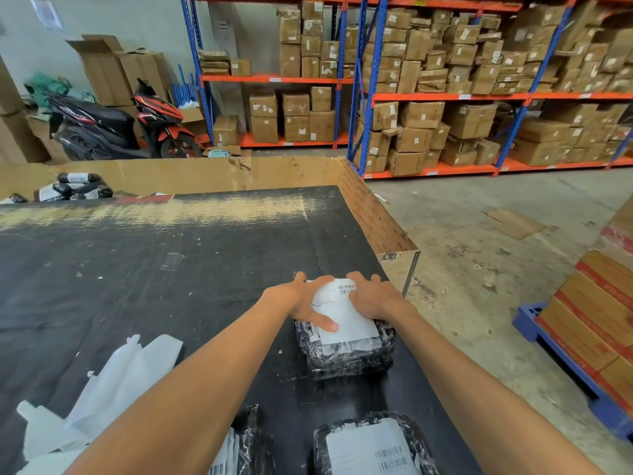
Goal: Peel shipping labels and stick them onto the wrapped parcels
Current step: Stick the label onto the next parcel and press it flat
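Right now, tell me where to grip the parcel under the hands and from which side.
Probably best: grip the parcel by its left and right walls, coming from above. It lies flat and blocky, and the label covers its top.

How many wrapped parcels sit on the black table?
3: a parcel under the hands, a labelled one at the near edge, another left of it behind an arm. More may be hidden.

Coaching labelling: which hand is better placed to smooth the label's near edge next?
Probably the left hand: its thumb lies on the label close to that edge; the right hand sits farther up, by the barcode.
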